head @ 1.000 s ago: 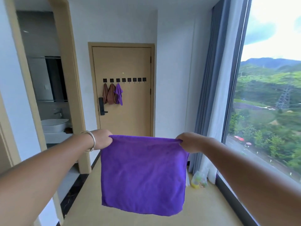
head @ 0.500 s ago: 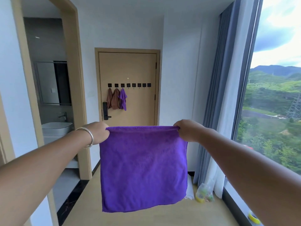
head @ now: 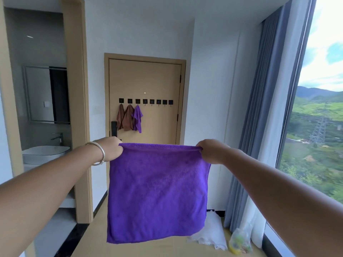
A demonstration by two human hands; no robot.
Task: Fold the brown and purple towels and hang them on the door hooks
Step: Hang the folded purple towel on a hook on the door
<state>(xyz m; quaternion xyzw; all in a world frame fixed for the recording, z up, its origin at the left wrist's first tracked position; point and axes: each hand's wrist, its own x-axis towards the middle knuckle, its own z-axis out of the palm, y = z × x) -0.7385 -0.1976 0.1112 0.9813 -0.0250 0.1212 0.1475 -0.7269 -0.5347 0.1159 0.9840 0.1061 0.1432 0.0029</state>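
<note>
A purple towel (head: 157, 191) hangs spread out in front of me at arm's length. My left hand (head: 109, 149) pinches its top left corner and my right hand (head: 209, 151) pinches its top right corner. Straight ahead is a tan door (head: 159, 80) with a row of black hooks (head: 146, 101). Two brown towels (head: 127, 117) and one purple towel (head: 137, 118) hang from the three leftmost hooks. The hooks to their right are bare.
A bathroom doorway with a white basin (head: 45, 153) opens on the left. Grey curtains (head: 259, 127) and a tall window (head: 319, 108) line the right. White plastic bags (head: 211, 232) and a bag with yellow items (head: 239, 242) lie on the floor by the curtain.
The view has tilted upward and moved closer to the door. Both hands keep the same hold on the towel's top corners, and the towel stays spread.
</note>
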